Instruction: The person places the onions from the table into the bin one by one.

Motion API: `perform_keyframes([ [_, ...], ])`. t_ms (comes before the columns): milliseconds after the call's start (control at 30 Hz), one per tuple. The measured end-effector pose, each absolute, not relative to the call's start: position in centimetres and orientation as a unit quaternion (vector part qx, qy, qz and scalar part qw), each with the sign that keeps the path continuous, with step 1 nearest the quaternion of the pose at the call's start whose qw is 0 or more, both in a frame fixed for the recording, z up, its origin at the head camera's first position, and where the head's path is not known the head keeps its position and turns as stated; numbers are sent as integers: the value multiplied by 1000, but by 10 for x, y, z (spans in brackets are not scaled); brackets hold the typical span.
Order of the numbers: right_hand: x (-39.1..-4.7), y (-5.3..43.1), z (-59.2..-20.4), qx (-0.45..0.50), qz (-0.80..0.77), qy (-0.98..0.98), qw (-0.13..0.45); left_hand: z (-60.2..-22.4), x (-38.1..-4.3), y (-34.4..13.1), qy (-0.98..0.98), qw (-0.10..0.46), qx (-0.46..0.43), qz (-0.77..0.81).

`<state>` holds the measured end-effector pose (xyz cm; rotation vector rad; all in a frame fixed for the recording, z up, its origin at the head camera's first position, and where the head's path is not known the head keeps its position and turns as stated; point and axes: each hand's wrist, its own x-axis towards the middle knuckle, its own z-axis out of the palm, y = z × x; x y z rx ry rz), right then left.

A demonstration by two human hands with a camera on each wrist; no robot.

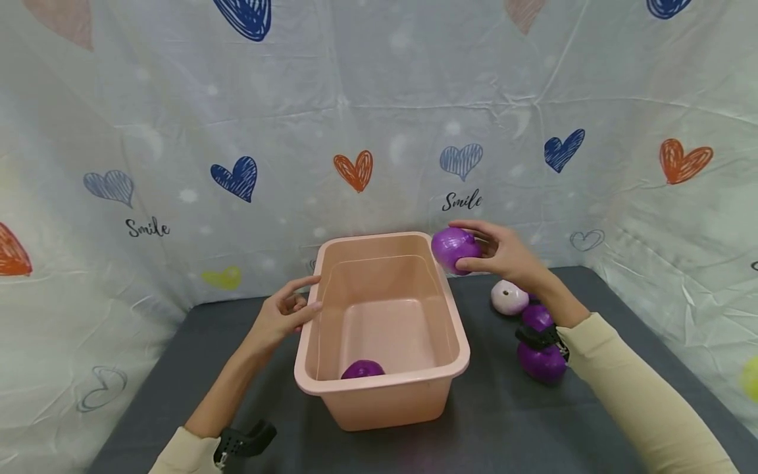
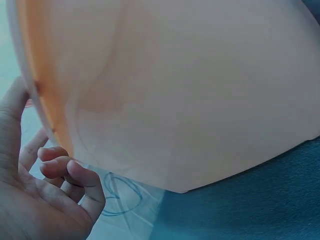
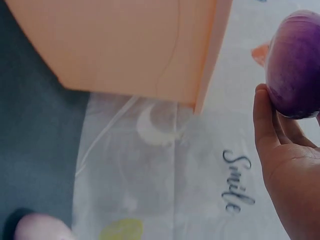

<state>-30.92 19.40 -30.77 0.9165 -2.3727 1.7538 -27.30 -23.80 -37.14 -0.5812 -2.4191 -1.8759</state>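
My right hand [image 1: 494,253] holds a shiny purple onion [image 1: 454,249] between thumb and fingers, level with the tub's right rim near its far corner. In the right wrist view that onion [image 3: 297,65] shows a paler side. My left hand [image 1: 288,308] grips the left rim of a peach plastic tub [image 1: 391,401] with thumb and index finger; its other fingers are curled, as the left wrist view shows beside the tub wall [image 2: 190,100]. Inside the tub, at the near end, lies another purple onion [image 1: 362,369], partly hidden by the front rim.
Right of the tub, under my right forearm, lie a pale onion [image 1: 509,297] and purple onions [image 1: 541,363], partly covered by the wrist strap and arm. Everything stands on a dark grey table [image 1: 509,428]. A cloth backdrop [image 1: 379,131] printed with hearts hangs close behind.
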Motion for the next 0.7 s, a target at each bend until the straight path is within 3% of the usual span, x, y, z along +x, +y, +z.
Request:
perform_keyframes([
  [700,-317,144,-311,398,538,-743,-15,-376,-271,-236,-770,-9,-169,-615],
])
